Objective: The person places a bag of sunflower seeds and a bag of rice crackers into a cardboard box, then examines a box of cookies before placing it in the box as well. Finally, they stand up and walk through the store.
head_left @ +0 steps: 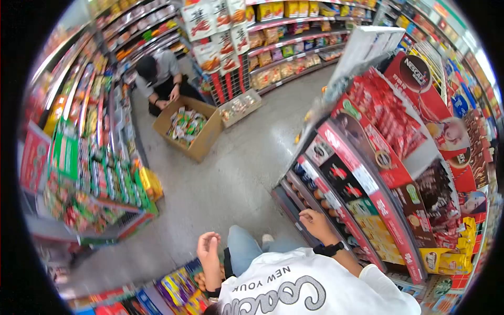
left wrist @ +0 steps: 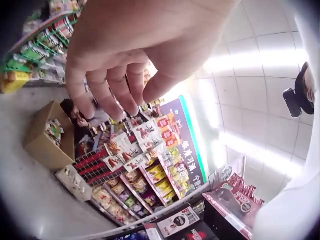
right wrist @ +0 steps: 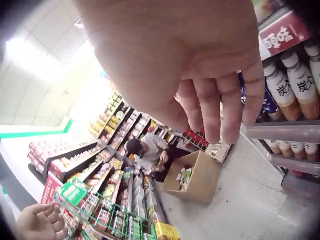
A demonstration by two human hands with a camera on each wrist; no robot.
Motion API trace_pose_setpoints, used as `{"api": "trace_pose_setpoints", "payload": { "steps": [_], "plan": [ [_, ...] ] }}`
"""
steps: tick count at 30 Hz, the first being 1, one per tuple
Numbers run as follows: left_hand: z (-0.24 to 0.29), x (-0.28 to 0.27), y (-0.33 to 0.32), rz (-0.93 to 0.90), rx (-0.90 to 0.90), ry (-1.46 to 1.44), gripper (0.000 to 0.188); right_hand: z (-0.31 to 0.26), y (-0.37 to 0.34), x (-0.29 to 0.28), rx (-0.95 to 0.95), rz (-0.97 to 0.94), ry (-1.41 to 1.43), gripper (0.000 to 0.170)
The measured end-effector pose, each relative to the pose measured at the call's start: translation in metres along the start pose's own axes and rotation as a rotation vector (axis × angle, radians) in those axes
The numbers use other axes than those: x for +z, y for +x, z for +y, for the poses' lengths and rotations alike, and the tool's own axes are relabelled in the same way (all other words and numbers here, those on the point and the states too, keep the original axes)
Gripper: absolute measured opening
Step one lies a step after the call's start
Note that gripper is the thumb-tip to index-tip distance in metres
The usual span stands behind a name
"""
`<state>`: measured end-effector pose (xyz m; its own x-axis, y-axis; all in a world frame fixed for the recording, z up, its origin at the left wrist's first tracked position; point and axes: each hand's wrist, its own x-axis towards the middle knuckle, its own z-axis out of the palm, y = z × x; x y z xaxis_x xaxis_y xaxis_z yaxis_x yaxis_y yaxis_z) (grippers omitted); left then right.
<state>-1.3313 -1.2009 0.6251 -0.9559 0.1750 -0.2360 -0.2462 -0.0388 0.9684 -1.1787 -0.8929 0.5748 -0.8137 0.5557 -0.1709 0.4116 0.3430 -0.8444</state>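
Note:
My left hand (head_left: 209, 258) is raised in front of my body at the lower middle of the head view. Nothing is between its loosely bent fingers (left wrist: 107, 95). The right hand (head_left: 317, 226) hovers beside the low tiers of a drinks and coffee shelf (head_left: 362, 194), also holding nothing. In the right wrist view its fingers (right wrist: 232, 107) hang down loosely near bottles (right wrist: 297, 82) with white labels. Ahead on the floor stands an open cardboard box (head_left: 202, 142) full of small packets (head_left: 186, 126). Another person (head_left: 165, 73), in a dark cap, crouches behind it with both hands at its edge.
A snack display (head_left: 100, 178) lines the left, with a yellow pack (head_left: 150, 182) at its corner. A white tray (head_left: 241, 107) of small goods sits by the box, below hanging bags (head_left: 215, 31). Grey floor (head_left: 210, 194) runs between the shelves. More packs (head_left: 178, 289) lie behind me.

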Motion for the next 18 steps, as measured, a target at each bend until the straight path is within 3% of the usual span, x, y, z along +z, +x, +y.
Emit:
{"api": "trace_pose_setpoints", "payload": {
  "steps": [6, 9, 13, 18],
  "plan": [
    [0.041, 0.061, 0.208, -0.335, -0.069, 0.022, 0.014, -0.047, 0.123, 0.045, 0.104, 0.051, 0.180, 0.018],
    [0.067, 0.092, 0.313, -0.522, 0.005, 0.127, 0.016, -0.093, 0.185, 0.068, 0.167, 0.138, 0.179, 0.018],
    [0.102, 0.155, 0.422, -0.725, -0.100, 0.129, 0.015, -0.138, 0.239, 0.069, 0.206, 0.169, 0.233, 0.023],
    [0.112, 0.253, 0.533, -0.896, -0.138, 0.172, 0.016, -0.143, 0.311, 0.054, 0.357, 0.449, 0.284, 0.026]
  ]
}}
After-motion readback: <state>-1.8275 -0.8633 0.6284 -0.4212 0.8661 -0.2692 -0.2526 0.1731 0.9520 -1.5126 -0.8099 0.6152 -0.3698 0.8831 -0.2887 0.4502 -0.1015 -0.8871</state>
